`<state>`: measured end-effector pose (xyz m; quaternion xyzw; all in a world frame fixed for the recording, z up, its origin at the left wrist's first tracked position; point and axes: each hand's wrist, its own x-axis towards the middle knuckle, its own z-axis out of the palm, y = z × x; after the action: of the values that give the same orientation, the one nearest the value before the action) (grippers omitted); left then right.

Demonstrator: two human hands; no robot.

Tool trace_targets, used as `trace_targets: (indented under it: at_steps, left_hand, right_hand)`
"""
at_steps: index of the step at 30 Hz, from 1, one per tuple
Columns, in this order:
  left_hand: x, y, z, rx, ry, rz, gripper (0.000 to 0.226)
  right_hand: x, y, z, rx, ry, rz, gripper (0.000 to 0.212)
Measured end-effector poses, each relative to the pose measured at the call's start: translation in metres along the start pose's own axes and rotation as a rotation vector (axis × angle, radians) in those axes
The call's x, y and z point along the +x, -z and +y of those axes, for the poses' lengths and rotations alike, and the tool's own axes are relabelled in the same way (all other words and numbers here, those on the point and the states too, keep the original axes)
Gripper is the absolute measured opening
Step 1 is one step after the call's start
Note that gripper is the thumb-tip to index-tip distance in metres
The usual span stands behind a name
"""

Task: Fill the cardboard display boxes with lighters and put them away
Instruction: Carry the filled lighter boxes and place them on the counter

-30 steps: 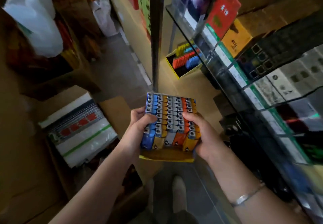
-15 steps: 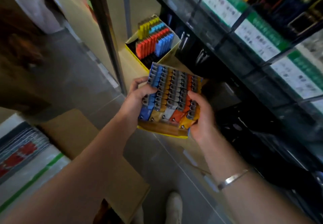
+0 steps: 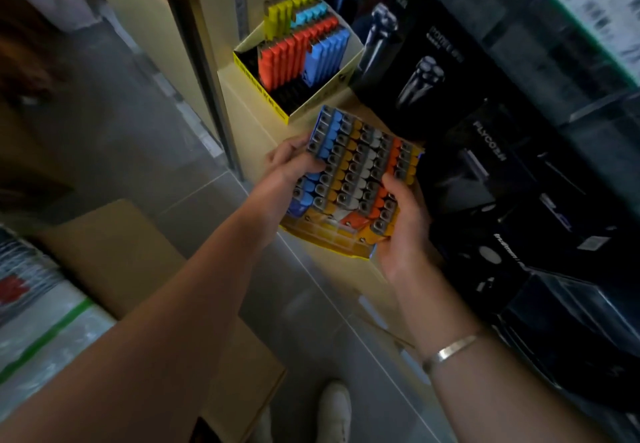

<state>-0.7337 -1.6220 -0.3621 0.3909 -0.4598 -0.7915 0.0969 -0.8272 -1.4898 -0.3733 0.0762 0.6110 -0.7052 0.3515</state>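
**Full box of lighters, both hands on it**

Nearest the camera, a white shoe (image 3: 334,408) is showing on the grey floor (image 3: 131,152), below both forearms, and a silver bracelet (image 3: 450,351) is sitting on the right wrist. To the left of the arms a brown carton (image 3: 114,255) is lying flat.

Further out, the left hand (image 3: 289,174) is curling round the left edge of the yellow display box (image 3: 329,243), thumb lying over the blue row. The right hand (image 3: 403,221) is gripping the right near corner, thumb pressing on the tops of the lighters (image 3: 360,169). The box is packed full, with blue, orange, white and red rows all standing upright, and it's being held tilted in the air, not resting on anything.

Just beyond the hands, a second display box (image 3: 311,103) is sitting on a pale yellow shelf (image 3: 249,120), part filled with yellow, light blue, red and blue lighters. Right of the hands, black shaver boxes (image 3: 485,152) are stacking up; their small print is too blurred to read.
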Motion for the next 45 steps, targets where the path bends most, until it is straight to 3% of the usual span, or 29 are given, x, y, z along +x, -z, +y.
trace_targets:
  at_steps: [6, 8, 11, 14, 18, 20, 25, 28, 33, 36, 39, 45]
  left_hand:
    - [-0.019, 0.001, 0.004, 0.097, 0.05, 0.027, 0.05]
    - [-0.029, 0.006, -0.009, 0.049, 0.108, 0.149, 0.055]
    - [-0.046, 0.008, -0.032, -0.089, 0.238, 0.371, 0.039]
    - [-0.052, 0.0, -0.042, -0.259, 0.245, 0.433, 0.03]
    - [-0.047, -0.002, -0.045, -0.233, 0.157, 0.528, 0.039]
    - [-0.044, 0.0, -0.043, -0.218, 0.127, 0.513, 0.043]
    - [-0.029, 0.002, -0.029, -0.188, 0.107, 0.402, 0.056]
    - [-0.019, 0.005, -0.021, -0.162, 0.096, 0.348, 0.059]
    - [-0.003, 0.009, -0.01, -0.098, 0.068, 0.295, 0.053]
    - [0.008, 0.013, -0.004, -0.058, 0.007, 0.287, 0.048]
    - [0.016, 0.015, -0.002, 0.008, 0.01, 0.271, 0.063]
    - [0.018, 0.01, 0.0, 0.201, -0.026, 0.259, 0.065]
  right_hand:
    - [-0.006, -0.001, -0.007, -0.094, -0.001, 0.054, 0.062]
    - [-0.011, 0.001, -0.005, -0.126, -0.002, 0.064, 0.071]
    - [-0.018, 0.005, 0.001, -0.158, 0.003, 0.062, 0.075]
    - [-0.024, 0.008, 0.008, -0.153, 0.014, 0.089, 0.059]
    - [-0.037, 0.013, 0.022, -0.011, -0.001, 0.247, 0.027]
    - [-0.044, 0.012, 0.029, -0.141, 0.067, 0.241, 0.029]
    - [-0.046, -0.006, 0.04, -0.603, 0.27, -0.004, 0.081]
    - [-0.033, -0.014, 0.036, -0.692, 0.354, 0.02, 0.094]
    - [-0.017, -0.019, 0.035, -0.832, 0.342, 0.066, 0.114]
    - [-0.007, -0.024, 0.032, -0.917, 0.336, 0.059, 0.12]
    - [0.007, -0.029, 0.025, -0.966, 0.377, 0.097, 0.12]
    - [0.01, -0.028, 0.027, -0.907, 0.356, 0.132, 0.116]
